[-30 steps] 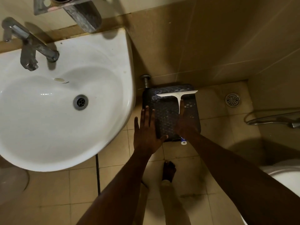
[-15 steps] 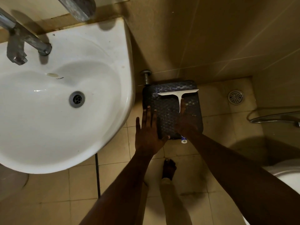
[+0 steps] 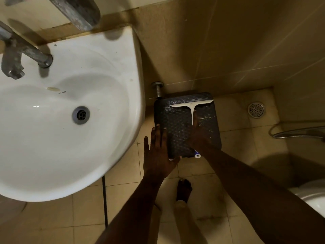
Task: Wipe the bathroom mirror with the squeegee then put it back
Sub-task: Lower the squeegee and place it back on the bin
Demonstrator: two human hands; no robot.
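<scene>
A white T-shaped squeegee (image 3: 191,104) lies flat on top of a dark textured box (image 3: 175,124) that stands on the floor against the wall. Its blade is at the far side and its handle points toward me. My right hand (image 3: 200,136) covers the near end of the handle, with a finger lying along it; the hand is dark against the box. My left hand (image 3: 158,152) rests flat, fingers spread, on the box's near left corner. No mirror is in view.
A white basin (image 3: 114,67) with a metal tap (image 3: 22,51) juts out on the left, close to the box. A floor drain (image 3: 256,110) sits right of it, with a metal hose (image 3: 299,132) and toilet rim (image 3: 313,196) further right. My bare foot (image 3: 183,190) stands behind the box.
The view has tilted slightly down and left. Both hands stay at the box, and the squeegee lies where it was.
</scene>
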